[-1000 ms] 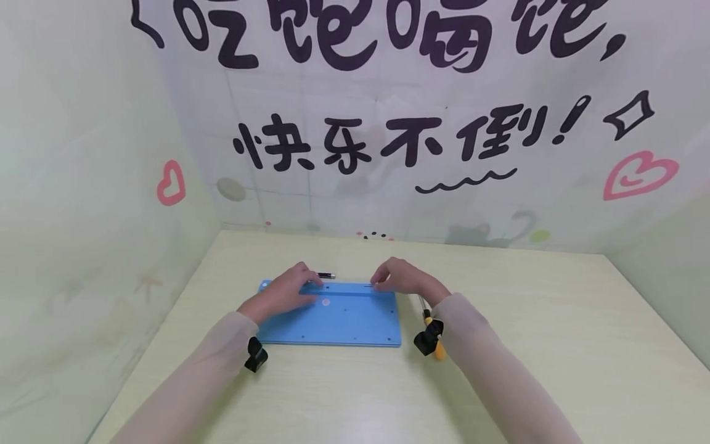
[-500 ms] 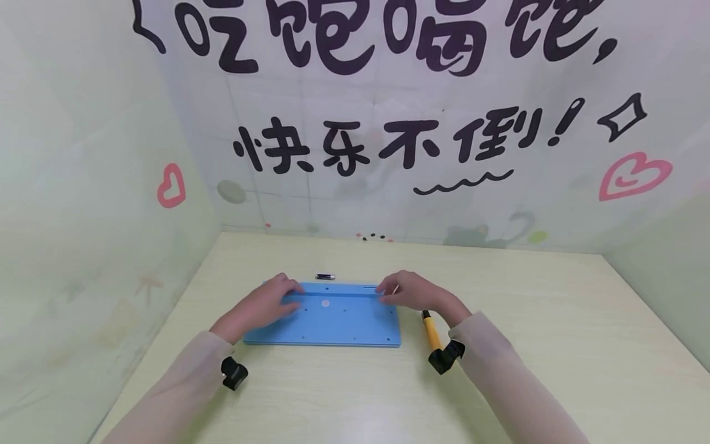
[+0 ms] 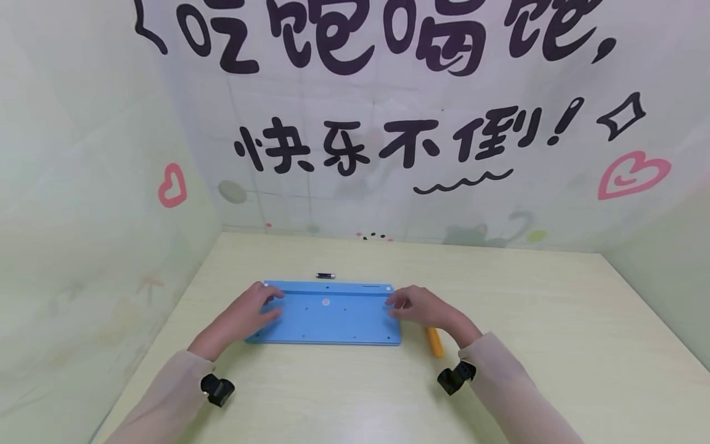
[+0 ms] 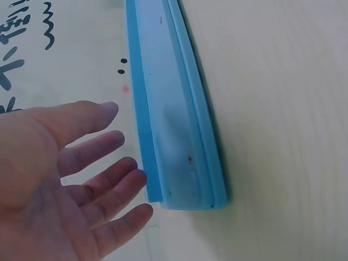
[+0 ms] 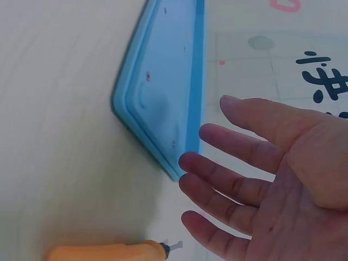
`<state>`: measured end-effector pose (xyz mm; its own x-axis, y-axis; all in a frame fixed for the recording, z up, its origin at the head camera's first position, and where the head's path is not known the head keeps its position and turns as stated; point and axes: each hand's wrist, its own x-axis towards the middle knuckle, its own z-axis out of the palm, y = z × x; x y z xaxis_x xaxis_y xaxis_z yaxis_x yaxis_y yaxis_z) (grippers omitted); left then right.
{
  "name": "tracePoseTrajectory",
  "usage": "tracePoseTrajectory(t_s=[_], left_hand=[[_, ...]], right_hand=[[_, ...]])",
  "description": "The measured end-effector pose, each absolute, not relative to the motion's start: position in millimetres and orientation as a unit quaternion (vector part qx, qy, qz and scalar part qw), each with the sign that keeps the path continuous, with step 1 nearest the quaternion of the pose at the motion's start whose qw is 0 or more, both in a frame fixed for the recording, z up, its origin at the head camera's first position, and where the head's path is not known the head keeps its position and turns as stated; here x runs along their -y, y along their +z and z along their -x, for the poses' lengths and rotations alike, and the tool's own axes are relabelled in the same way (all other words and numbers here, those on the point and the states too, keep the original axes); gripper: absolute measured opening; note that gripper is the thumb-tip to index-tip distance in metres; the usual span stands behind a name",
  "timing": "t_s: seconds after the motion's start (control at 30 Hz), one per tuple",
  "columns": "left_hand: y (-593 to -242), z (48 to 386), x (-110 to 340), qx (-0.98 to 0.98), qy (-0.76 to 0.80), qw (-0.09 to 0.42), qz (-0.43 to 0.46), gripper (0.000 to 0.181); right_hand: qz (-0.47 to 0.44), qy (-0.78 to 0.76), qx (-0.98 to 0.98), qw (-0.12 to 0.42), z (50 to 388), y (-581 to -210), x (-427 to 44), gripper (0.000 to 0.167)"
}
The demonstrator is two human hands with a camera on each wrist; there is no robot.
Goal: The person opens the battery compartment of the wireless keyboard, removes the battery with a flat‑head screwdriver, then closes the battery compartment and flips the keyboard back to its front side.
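Observation:
A flat blue case, which looks like a keyboard lying face down [image 3: 338, 320], rests on the table with small screw holes and a raised bar along its far edge. My left hand [image 3: 241, 317] hovers by its left end, fingers relaxed and holding nothing. Over the right end is my right hand [image 3: 424, 306], also without anything in it. Both wrist views show loosely spread fingers, the left hand [image 4: 81, 185] and the right hand [image 5: 272, 174] each near one end of the blue keyboard [image 4: 179, 136]. Whether any fingertip touches it is unclear.
A small dark battery [image 3: 325, 275] lies behind the keyboard. To the right, partly under my right arm, is an orange-handled screwdriver [image 3: 435, 342]; its handle [image 5: 109, 253] also shows in the right wrist view. A printed wall sheet [image 3: 355, 203] stands behind the table.
My hands have drawn apart and toward me, the left one moving left and the right one moving right, uncovering more of the keyboard. The keyboard looks unmoved.

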<state>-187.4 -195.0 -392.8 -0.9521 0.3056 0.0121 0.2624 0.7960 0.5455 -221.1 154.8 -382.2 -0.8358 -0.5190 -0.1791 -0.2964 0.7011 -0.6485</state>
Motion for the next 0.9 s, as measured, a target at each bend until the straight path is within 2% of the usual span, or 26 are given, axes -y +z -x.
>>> tracePoseTrajectory(t_s=[0.43,0.67,0.9], left_hand=[[-406,179,194,-0.949,0.306,0.033,-0.068,0.038],[-403,176,193,-0.951,0.305,0.036,-0.022,0.043],[-406,175,196,-0.949,0.31,0.055,-0.012,0.044]], right_hand=[[0.197,-0.348,-0.906,0.138,206,-402,-159,0.027],[0.149,-0.363,-0.913,0.114,200,-409,-150,0.024],[0.114,-0.37,-0.916,0.104,198,-411,-143,0.035]])
